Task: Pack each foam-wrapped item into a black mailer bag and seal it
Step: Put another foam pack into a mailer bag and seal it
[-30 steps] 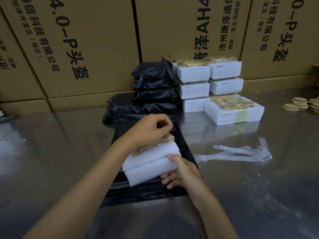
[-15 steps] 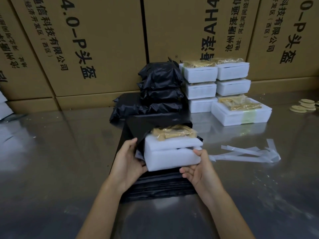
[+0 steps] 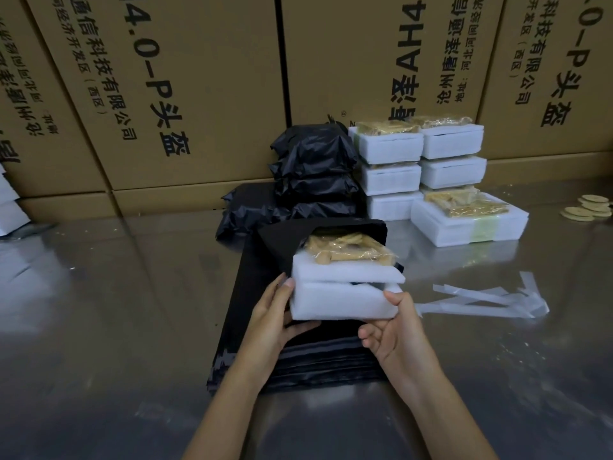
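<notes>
A white foam-wrapped item (image 3: 341, 298), with a clear packet of tan parts on top, sits half inside the open mouth of a black mailer bag (image 3: 285, 242). My left hand (image 3: 275, 318) holds the bag's lower edge at the item's left side, thumb under it. My right hand (image 3: 394, 333) grips the item's right front corner, thumb on top. They sit on a stack of flat black mailer bags (image 3: 298, 363). Packed black bags (image 3: 313, 174) are piled behind. More foam-wrapped items (image 3: 421, 167) stand stacked at the back right.
Large cardboard boxes (image 3: 199, 88) wall off the back of the shiny metal table (image 3: 99, 310). Peeled white adhesive strips (image 3: 481, 298) lie to the right. Tan discs (image 3: 587, 209) sit at the far right edge. White foam pieces (image 3: 8, 204) show at the far left.
The item was turned and lifted from lying on the bag stack, and the bag's mouth has come up over its far end. My left hand moved from the item's top to the bag's edge.
</notes>
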The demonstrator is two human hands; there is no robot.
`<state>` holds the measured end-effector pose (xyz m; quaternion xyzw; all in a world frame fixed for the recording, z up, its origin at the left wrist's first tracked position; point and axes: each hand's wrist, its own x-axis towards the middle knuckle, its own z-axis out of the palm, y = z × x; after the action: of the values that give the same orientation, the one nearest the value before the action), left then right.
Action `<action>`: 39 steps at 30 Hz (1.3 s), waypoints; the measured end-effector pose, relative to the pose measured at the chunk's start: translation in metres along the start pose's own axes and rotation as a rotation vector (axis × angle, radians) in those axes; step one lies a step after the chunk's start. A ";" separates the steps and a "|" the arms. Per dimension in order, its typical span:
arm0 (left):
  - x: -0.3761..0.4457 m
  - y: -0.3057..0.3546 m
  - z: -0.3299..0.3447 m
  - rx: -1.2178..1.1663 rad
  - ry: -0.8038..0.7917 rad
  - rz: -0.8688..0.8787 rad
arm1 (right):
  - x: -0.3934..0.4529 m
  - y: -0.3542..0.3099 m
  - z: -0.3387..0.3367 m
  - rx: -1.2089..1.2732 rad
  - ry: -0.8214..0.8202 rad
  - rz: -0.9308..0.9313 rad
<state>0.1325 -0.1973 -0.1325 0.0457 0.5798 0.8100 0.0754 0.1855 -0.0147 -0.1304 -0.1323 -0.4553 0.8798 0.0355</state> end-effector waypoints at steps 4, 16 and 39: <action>0.003 -0.007 0.000 0.025 0.309 0.076 | 0.000 0.001 0.006 -0.013 -0.015 0.021; -0.007 -0.005 0.005 0.104 0.167 0.127 | -0.007 0.003 0.009 0.065 -0.201 0.036; -0.017 0.005 -0.002 0.493 -0.306 -0.308 | -0.002 0.014 0.006 0.017 -0.048 -0.059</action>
<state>0.1483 -0.2035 -0.1278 0.0953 0.7405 0.6080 0.2701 0.1866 -0.0276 -0.1380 -0.0972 -0.4520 0.8852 0.0516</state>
